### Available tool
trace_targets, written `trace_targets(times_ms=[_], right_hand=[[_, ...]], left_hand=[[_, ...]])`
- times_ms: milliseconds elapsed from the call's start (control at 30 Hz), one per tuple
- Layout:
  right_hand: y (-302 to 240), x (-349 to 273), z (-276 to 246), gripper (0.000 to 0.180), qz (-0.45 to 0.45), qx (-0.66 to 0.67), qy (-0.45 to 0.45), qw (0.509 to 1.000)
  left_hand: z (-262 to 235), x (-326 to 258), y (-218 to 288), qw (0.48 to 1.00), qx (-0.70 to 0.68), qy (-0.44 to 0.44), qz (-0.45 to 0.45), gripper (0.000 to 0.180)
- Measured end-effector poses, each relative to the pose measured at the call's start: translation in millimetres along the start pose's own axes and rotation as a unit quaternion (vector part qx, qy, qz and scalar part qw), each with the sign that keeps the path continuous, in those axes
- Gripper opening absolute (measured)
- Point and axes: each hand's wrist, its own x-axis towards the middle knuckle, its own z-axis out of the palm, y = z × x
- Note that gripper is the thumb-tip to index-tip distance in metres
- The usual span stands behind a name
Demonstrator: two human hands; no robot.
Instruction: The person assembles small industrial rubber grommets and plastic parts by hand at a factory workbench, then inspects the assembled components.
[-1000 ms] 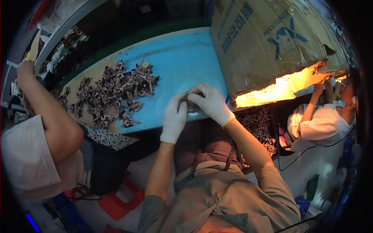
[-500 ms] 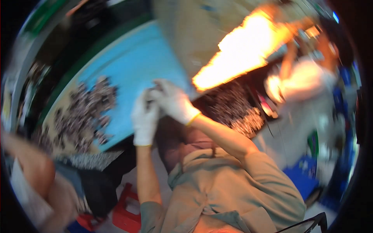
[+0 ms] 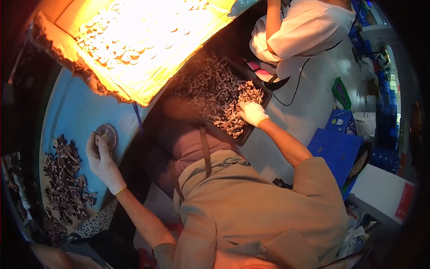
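My left hand (image 3: 105, 163), in a white glove, is over the blue work surface (image 3: 85, 107). Its fingers are bent and closed on a round grey disc (image 3: 110, 134) with a paler middle. Beside that hand lies a heap of small dark curled pieces (image 3: 62, 170), whose kind I cannot make out. My right hand (image 3: 253, 113), gloved too, reaches into a black tray (image 3: 243, 140) at the right. Its fingers curl into small brown pieces (image 3: 228, 119) at the tray's near corner, and the fingertips are partly hidden among them.
A brightly lit open carton (image 3: 148, 80) with many small round pieces stands at the far left. Another person in a white shirt (image 3: 309, 27) is beyond the tray. Blue boxes (image 3: 333, 150) and a white box (image 3: 378, 190) are on the right, and a black cable (image 3: 298, 85) crosses the floor.
My hands were together over the blue surface; they have parted, the left going left and nearer, the right going right into the tray. The view has swung too.
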Motion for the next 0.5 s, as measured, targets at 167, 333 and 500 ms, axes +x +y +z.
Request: trace_targets(times_ms=[167, 333, 500], right_hand=[[-12.2, 18.3, 13.7, 0.038, 0.096, 0.002, -0.021, 0.995], [-35.9, -6.3, -23.3, 0.050, 0.191, 0.225, 0.031, 0.955], [-99.7, -16.7, -55.9, 0.073, 0.052, 0.619, -0.001, 0.783]], left_hand=[[4.3, -2.0, 9.0, 0.999, -0.019, 0.001, -0.029, 0.048], [6.5, -5.8, 30.8, 0.999, 0.016, -0.007, -0.030, 0.056], [-18.8, -27.6, 30.2, 0.995, 0.068, 0.055, 0.049, 0.055]])
